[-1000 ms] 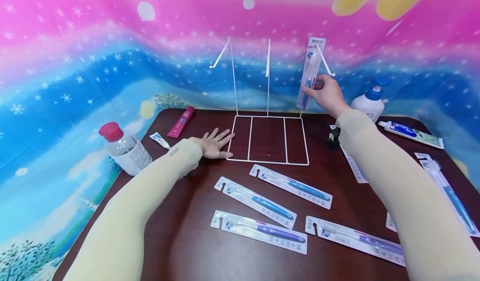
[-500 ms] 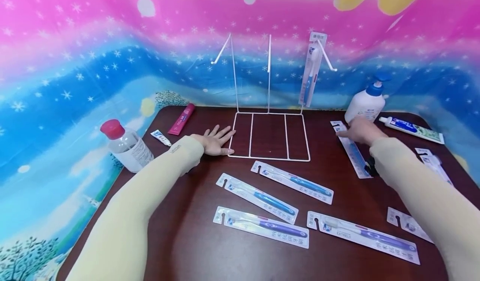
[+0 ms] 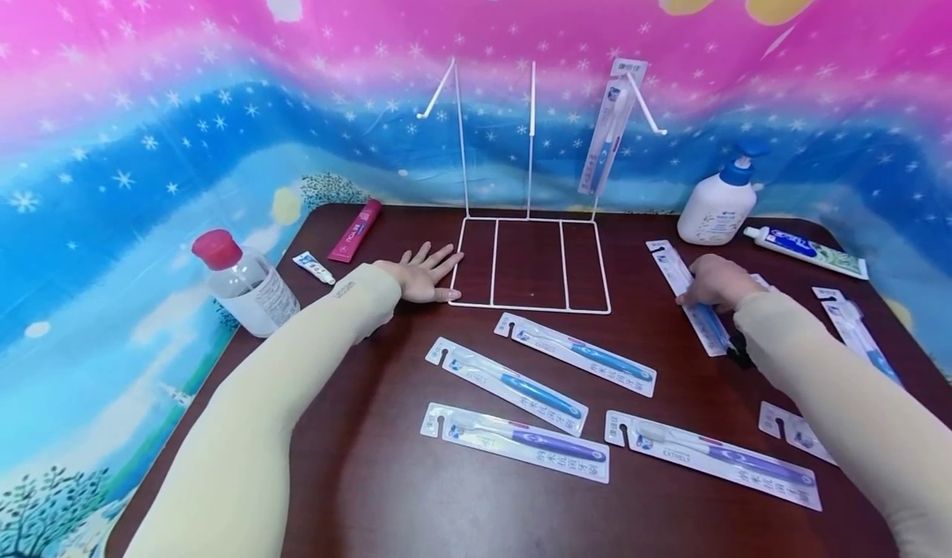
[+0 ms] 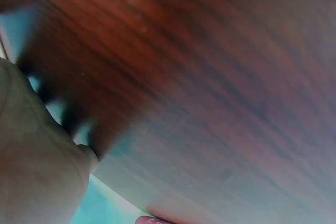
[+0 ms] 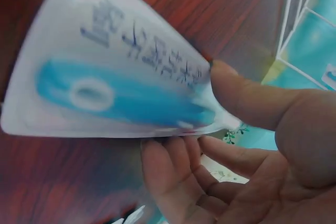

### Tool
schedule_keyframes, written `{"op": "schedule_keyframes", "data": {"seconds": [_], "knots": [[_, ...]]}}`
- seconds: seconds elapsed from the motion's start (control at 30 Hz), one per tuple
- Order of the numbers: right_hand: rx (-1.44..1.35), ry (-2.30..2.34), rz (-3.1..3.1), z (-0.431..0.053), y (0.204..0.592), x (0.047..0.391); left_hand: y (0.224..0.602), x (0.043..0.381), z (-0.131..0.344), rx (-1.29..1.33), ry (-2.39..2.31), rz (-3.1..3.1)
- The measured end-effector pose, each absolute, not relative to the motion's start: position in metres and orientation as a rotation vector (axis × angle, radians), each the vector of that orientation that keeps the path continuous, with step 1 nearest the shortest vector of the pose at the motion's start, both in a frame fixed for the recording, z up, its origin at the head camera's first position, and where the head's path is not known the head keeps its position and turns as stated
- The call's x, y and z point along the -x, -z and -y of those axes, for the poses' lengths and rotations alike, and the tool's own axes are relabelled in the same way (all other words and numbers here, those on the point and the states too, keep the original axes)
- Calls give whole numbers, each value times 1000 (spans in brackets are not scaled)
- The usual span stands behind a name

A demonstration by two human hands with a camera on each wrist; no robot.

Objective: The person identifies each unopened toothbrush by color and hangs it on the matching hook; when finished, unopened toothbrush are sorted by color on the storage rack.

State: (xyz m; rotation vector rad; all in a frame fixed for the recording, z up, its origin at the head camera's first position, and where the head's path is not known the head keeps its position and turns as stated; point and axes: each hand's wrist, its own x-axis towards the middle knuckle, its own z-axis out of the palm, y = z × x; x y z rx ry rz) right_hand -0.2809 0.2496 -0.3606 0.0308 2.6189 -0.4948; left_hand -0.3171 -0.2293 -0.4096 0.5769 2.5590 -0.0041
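Observation:
My left hand lies with fingers spread at the left side of a white wire rack. At the right, my right hand grips a packaged toothbrush with a blue handle, close over the table. In the right wrist view, the thumb is at one long edge of this package and the fingers at the other. Another packaged toothbrush hangs from the rack's right hook; the middle and left hooks carry nothing. The left wrist view shows part of the left hand against the wood.
Several packaged toothbrushes lie on the dark table, among them a purple one in front. A pump bottle and a toothpaste tube stand back right. To the left are a red-capped bottle, a pink tube and a small tube.
My right hand has let go of the hanging toothbrush package, moved down and right, and taken hold of the one on the table. My left hand has stayed at the rack.

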Motion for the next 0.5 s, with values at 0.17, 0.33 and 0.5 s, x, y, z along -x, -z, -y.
{"op": "schedule_keyframes", "data": {"seconds": [0.17, 0.33, 0.5], "knots": [[9, 517, -2624, -255, 358, 271, 408, 315, 229, -603, -7, -2561], [19, 612, -2722, -257, 339, 248, 407, 313, 230, -621, -22, -2559], [44, 862, -2828, -253, 307, 224, 410, 315, 231, -628, -49, -2569]]}}
